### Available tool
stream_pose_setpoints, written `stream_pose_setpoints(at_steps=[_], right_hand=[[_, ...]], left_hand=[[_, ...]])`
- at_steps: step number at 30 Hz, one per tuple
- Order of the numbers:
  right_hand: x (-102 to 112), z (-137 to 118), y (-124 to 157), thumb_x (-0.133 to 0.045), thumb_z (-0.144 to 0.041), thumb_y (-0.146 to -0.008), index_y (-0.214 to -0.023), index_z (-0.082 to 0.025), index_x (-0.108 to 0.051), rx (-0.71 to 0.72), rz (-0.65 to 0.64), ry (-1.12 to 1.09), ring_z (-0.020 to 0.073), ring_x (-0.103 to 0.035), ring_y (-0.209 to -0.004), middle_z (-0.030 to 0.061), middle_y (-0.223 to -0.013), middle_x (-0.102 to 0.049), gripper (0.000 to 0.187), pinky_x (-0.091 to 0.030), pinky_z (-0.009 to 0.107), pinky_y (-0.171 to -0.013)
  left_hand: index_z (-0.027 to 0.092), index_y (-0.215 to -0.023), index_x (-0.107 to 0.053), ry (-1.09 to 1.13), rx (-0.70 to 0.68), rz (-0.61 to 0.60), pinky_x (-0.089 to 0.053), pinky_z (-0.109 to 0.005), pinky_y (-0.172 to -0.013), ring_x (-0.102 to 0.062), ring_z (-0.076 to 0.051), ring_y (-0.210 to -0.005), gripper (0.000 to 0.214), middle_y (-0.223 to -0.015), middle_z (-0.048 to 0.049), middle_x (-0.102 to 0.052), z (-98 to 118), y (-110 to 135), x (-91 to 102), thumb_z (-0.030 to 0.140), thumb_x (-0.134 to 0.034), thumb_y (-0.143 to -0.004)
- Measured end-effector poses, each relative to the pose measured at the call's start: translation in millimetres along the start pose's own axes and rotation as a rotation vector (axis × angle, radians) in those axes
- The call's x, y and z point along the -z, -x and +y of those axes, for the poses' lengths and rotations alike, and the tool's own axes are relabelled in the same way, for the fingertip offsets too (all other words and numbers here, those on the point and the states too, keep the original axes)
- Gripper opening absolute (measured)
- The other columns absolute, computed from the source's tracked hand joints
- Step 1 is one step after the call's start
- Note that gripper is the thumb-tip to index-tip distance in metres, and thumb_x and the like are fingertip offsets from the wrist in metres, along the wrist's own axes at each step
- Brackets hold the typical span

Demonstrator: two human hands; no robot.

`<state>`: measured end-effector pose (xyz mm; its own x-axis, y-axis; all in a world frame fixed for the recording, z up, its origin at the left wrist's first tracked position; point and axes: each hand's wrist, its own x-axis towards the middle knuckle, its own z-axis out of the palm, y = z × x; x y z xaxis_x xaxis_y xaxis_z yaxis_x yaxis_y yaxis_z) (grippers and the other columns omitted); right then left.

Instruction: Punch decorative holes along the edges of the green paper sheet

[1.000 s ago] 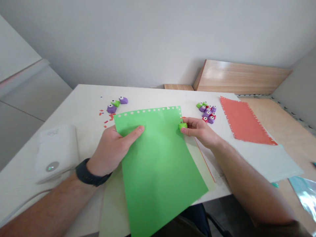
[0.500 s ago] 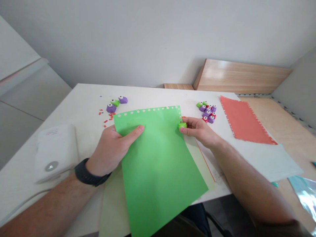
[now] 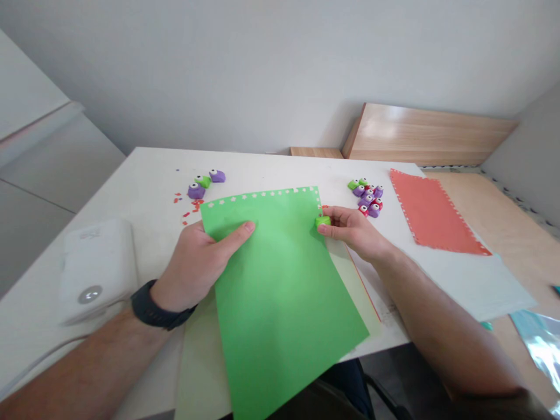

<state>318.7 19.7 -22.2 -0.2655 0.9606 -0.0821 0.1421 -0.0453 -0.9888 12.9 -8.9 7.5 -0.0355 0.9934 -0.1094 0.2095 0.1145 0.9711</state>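
Note:
A green sheet of paper (image 3: 280, 291), punched with a row of small shapes along its far edge, is gripped at its left side by my left hand (image 3: 203, 262), thumb on top and fingers underneath. At the sheet's upper right edge, my right hand (image 3: 350, 227) pinches a small green craft punch (image 3: 322, 221) between thumb and fingers. A few punched holes show on the right edge just beyond the punch. Pale and red-edged sheets (image 3: 361, 286) lie beneath the green one.
Purple and green punches (image 3: 196, 189) stand at the back left by red paper scraps (image 3: 196, 204). More punches (image 3: 367, 198) cluster at the back right, beside a red sheet with punched edges (image 3: 437, 213). A white device (image 3: 100, 268) with a cable sits at the left.
Almost nothing differs. Both hands, the green sheet and the punch keep their places, with only a slight shift of the view.

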Motion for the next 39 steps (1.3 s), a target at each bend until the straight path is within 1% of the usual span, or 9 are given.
stream_pose_setpoints(at_steps=[2, 6, 12, 16, 20, 25, 29, 33, 39], right_hand=[[-0.2, -0.5, 0.1, -0.089, -0.041, -0.080, -0.108, -0.020, -0.076, -0.001, 0.004, 0.006, 0.0190, -0.062, -0.091, 0.0034, -0.101, -0.070, 0.037, -0.047, 0.034, -0.084], [-0.5, -0.5, 0.2, -0.089, -0.040, -0.080, -0.108, -0.020, -0.076, -0.003, 0.008, -0.001, 0.0190, -0.062, -0.090, 0.0037, -0.102, -0.071, 0.037, -0.047, 0.034, -0.085], [-1.9, -1.4, 0.8, -0.088, -0.039, -0.080, -0.107, -0.019, -0.076, 0.003, 0.014, -0.010, 0.0187, -0.062, -0.090, 0.0046, -0.103, -0.071, 0.036, -0.047, 0.035, -0.086], [-2.2, -1.8, 0.1, -0.089, -0.040, -0.079, -0.107, -0.019, -0.075, -0.002, 0.022, -0.007, 0.0184, -0.061, -0.089, 0.0042, -0.102, -0.071, 0.037, -0.047, 0.034, -0.084], [-2.2, -1.6, -0.5, -0.090, -0.042, -0.077, -0.106, -0.019, -0.075, -0.004, 0.025, 0.006, 0.0188, -0.062, -0.089, 0.0037, -0.100, -0.072, 0.039, -0.047, 0.033, -0.082], [-3.6, -3.8, 0.0, -0.090, -0.041, -0.076, -0.103, -0.019, -0.075, -0.012, 0.027, -0.024, 0.0187, -0.061, -0.088, 0.0037, -0.100, -0.071, 0.038, -0.046, 0.033, -0.082], [-5.2, -5.0, 0.0, -0.090, -0.038, -0.075, -0.102, -0.019, -0.074, -0.013, 0.031, -0.064, 0.0177, -0.060, -0.087, 0.0029, -0.098, -0.070, 0.037, -0.045, 0.033, -0.082], [-6.4, -5.4, -0.1, -0.091, -0.039, -0.074, -0.101, -0.019, -0.074, -0.022, 0.051, -0.049, 0.0178, -0.060, -0.086, 0.0026, -0.096, -0.071, 0.038, -0.045, 0.032, -0.080], [-7.4, -5.3, 0.1, -0.091, -0.041, -0.072, -0.101, -0.019, -0.074, -0.032, 0.069, -0.038, 0.0183, -0.061, -0.085, 0.0029, -0.096, -0.071, 0.040, -0.045, 0.032, -0.078]], left_hand=[[0.026, -0.112, -0.082, 0.001, -0.005, -0.001, -0.067, -0.043, -0.094, -0.079, -0.032, -0.107, 0.043, -0.121, -0.0051, -0.082, -0.8, -0.1, -0.1, 0.055, -0.086, -0.080], [0.023, -0.114, -0.082, 0.016, -0.028, -0.008, -0.067, -0.045, -0.092, -0.079, -0.033, -0.106, 0.044, -0.121, -0.0065, -0.082, -4.4, -0.9, 0.4, 0.053, -0.086, -0.082], [0.022, -0.114, -0.082, 0.019, -0.054, -0.024, -0.066, -0.045, -0.095, -0.079, -0.032, -0.107, 0.044, -0.122, -0.0067, -0.081, -6.6, -2.1, 1.3, 0.052, -0.086, -0.083], [0.021, -0.118, -0.080, 0.020, -0.038, -0.030, -0.064, -0.046, -0.097, -0.078, -0.033, -0.109, 0.047, -0.125, -0.0075, -0.081, -2.8, -0.2, 0.9, 0.052, -0.086, -0.083], [0.020, -0.118, -0.080, 0.011, -0.014, -0.029, -0.065, -0.045, -0.096, -0.078, -0.033, -0.110, 0.048, -0.124, -0.0082, -0.081, 0.6, 1.6, 0.5, 0.052, -0.086, -0.083], [0.020, -0.118, -0.080, -0.005, -0.028, -0.021, -0.064, -0.047, -0.099, -0.077, -0.034, -0.112, 0.050, -0.126, -0.0086, -0.080, -0.7, 0.7, 0.4, 0.055, -0.085, -0.082], [0.021, -0.119, -0.080, -0.010, -0.026, -0.020, -0.064, -0.045, -0.098, -0.077, -0.033, -0.111, 0.049, -0.125, -0.0074, -0.080, -1.9, 0.7, 0.3, 0.055, -0.084, -0.083], [0.020, -0.121, -0.080, -0.002, -0.035, -0.029, -0.064, -0.045, -0.097, -0.077, -0.033, -0.112, 0.050, -0.125, -0.0077, -0.080, -1.3, 0.8, 0.2, 0.054, -0.084, -0.084], [0.020, -0.118, -0.080, -0.014, -0.018, -0.022, -0.064, -0.044, -0.098, -0.077, -0.033, -0.111, 0.050, -0.125, -0.0082, -0.080, -0.6, 0.8, 0.4, 0.054, -0.085, -0.082]])
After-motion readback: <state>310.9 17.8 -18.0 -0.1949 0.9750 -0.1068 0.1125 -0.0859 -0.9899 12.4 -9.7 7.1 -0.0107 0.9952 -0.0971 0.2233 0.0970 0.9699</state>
